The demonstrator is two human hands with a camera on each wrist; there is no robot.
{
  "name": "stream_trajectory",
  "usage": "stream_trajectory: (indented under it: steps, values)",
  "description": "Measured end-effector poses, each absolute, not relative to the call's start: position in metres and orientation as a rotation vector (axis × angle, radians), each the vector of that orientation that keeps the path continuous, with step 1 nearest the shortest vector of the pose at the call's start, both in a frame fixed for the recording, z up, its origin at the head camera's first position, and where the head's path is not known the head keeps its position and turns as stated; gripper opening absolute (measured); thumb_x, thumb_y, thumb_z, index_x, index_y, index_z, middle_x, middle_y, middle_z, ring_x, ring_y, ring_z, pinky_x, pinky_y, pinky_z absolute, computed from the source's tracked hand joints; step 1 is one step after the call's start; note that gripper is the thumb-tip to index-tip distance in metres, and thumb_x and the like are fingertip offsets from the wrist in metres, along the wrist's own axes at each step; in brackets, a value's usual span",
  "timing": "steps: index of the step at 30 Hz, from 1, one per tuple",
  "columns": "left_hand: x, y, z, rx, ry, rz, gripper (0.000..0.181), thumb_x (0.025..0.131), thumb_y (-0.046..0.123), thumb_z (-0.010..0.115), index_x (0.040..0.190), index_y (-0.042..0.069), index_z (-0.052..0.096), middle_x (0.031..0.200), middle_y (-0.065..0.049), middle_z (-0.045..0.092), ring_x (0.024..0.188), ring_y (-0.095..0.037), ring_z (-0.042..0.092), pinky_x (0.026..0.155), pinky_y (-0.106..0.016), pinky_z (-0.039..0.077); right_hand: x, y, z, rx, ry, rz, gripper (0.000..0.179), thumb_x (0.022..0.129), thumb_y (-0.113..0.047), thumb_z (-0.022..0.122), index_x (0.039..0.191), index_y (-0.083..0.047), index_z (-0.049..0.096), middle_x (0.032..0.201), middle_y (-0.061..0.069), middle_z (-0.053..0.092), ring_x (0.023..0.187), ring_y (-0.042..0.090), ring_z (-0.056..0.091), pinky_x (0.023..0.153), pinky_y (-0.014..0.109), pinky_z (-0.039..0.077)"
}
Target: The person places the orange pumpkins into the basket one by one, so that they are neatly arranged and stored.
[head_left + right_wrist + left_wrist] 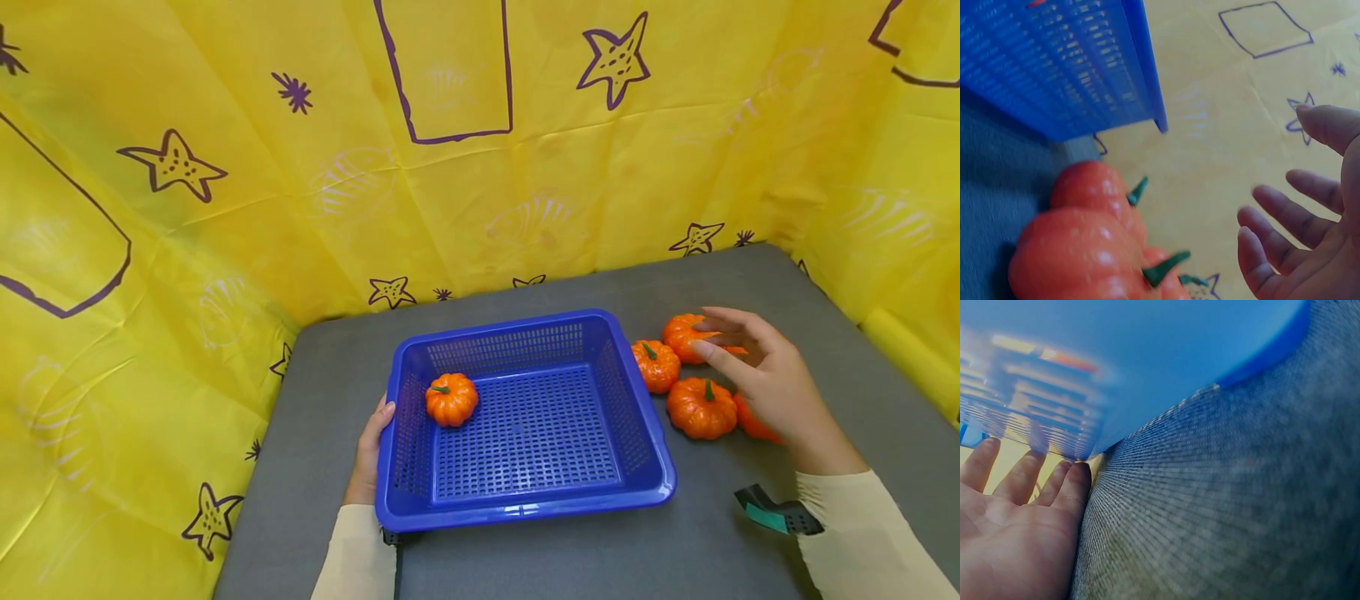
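A blue plastic basket (525,508) stands on the grey table, with one orange pumpkin (452,400) near the left of its mesh floor. My left hand (371,446) holds the basket's left side, thumb at the rim. In the left wrist view its fingers (1016,478) reach up against the outer mesh wall. To the basket's right sits a group of several small orange pumpkins with green stems, including a front one (702,409). Over this group hovers my right hand (765,375), fingers spread and loosely bent, nothing in its grasp. It partly covers the rightmost pumpkin (752,419).
Yellow cloth (465,208) with drawn stars and fish rises behind and on both sides of the grey table (330,375). The leftmost pumpkin of the group (657,367) sits close against the basket's right side. A dark strap piece (780,512) sticks out by the right wrist.
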State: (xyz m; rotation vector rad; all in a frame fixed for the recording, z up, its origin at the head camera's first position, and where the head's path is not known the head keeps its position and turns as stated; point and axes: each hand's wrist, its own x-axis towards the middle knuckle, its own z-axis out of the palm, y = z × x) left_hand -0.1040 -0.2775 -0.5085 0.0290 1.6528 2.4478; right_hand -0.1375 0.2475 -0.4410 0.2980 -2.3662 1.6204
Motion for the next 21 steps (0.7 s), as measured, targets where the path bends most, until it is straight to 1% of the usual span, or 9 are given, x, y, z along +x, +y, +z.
stream_trajectory:
  steps: [4,7,8,9,12,14,15,18,21]
  values:
    - [-0.103,-0.278,-0.508,0.021,1.642,2.448,0.065,0.111,0.040,0.041,0.172,0.026,0.025,0.159,-0.010,0.050,0.133,-0.028,0.059,0.110,-0.047,0.050,-0.135,0.259,-0.443,0.239,-2.351,1.601,0.050,0.104,-0.005,0.073,0.153,-0.011,0.062,0.125,-0.014,0.070,0.115,0.005,0.062,0.091,0.012,0.046]
    - [-0.103,-0.278,-0.507,0.013,1.648,2.446,0.065,0.111,0.040,0.041,0.173,0.026,0.024,0.160,-0.011,0.049,0.133,-0.029,0.058,0.111,-0.047,0.049,-0.134,0.268,-0.445,0.184,-2.352,1.607,0.050,0.105,-0.006,0.073,0.153,-0.011,0.062,0.125,-0.014,0.071,0.112,0.005,0.063,0.089,0.011,0.047]
    - [-0.103,-0.277,-0.507,0.008,1.649,2.447,0.065,0.111,0.040,0.041,0.172,0.026,0.025,0.160,-0.011,0.049,0.134,-0.029,0.058,0.111,-0.047,0.049,-0.133,0.271,-0.445,0.152,-2.362,1.612,0.049,0.105,-0.007,0.073,0.153,-0.013,0.062,0.125,-0.015,0.071,0.110,0.005,0.064,0.084,0.013,0.051]
    - [-0.103,-0.277,-0.506,0.002,1.653,2.447,0.065,0.111,0.040,0.041,0.173,0.026,0.025,0.161,-0.011,0.049,0.134,-0.029,0.058,0.111,-0.047,0.049,-0.132,0.275,-0.447,0.139,-2.361,1.619,0.050,0.105,-0.007,0.072,0.153,-0.013,0.061,0.126,-0.015,0.070,0.110,0.004,0.065,0.083,0.013,0.051]
    - [-0.103,-0.277,-0.507,0.005,1.651,2.451,0.065,0.111,0.040,0.040,0.173,0.027,0.025,0.161,-0.011,0.048,0.135,-0.030,0.057,0.112,-0.048,0.048,-0.131,0.284,-0.454,0.084,-2.360,1.627,0.049,0.105,-0.008,0.072,0.153,-0.013,0.061,0.128,-0.014,0.070,0.110,0.002,0.064,0.082,0.012,0.051]
    - [-0.104,-0.277,-0.509,0.002,1.647,2.453,0.065,0.111,0.040,0.040,0.173,0.028,0.026,0.161,-0.010,0.049,0.135,-0.029,0.058,0.112,-0.048,0.049,-0.130,0.292,-0.459,0.039,-2.351,1.645,0.049,0.106,-0.009,0.072,0.153,-0.016,0.062,0.128,-0.015,0.070,0.110,0.001,0.064,0.079,0.011,0.052]
    - [-0.104,-0.278,-0.510,0.016,1.647,2.451,0.065,0.111,0.040,0.040,0.173,0.027,0.025,0.160,-0.009,0.050,0.134,-0.029,0.058,0.111,-0.047,0.049,-0.130,0.295,-0.462,0.029,-2.331,1.663,0.049,0.106,-0.008,0.072,0.153,-0.016,0.063,0.128,-0.014,0.070,0.110,0.001,0.064,0.083,0.010,0.051]
    - [-0.106,-0.279,-0.513,0.051,1.639,2.448,0.065,0.112,0.040,0.038,0.173,0.026,0.022,0.156,-0.008,0.053,0.130,-0.027,0.059,0.109,-0.046,0.051,-0.128,0.304,-0.470,-0.021,-2.233,1.805,0.046,0.105,-0.006,0.073,0.149,-0.016,0.066,0.125,-0.012,0.072,0.106,0.001,0.066,0.077,0.013,0.055]
    - [-0.106,-0.279,-0.513,0.061,1.636,2.449,0.065,0.112,0.040,0.038,0.173,0.024,0.022,0.156,-0.009,0.052,0.129,-0.028,0.059,0.108,-0.047,0.051,-0.127,0.310,-0.477,-0.044,-2.117,1.941,0.044,0.103,-0.002,0.073,0.146,-0.012,0.068,0.122,-0.007,0.074,0.101,0.004,0.070,0.071,0.018,0.059]
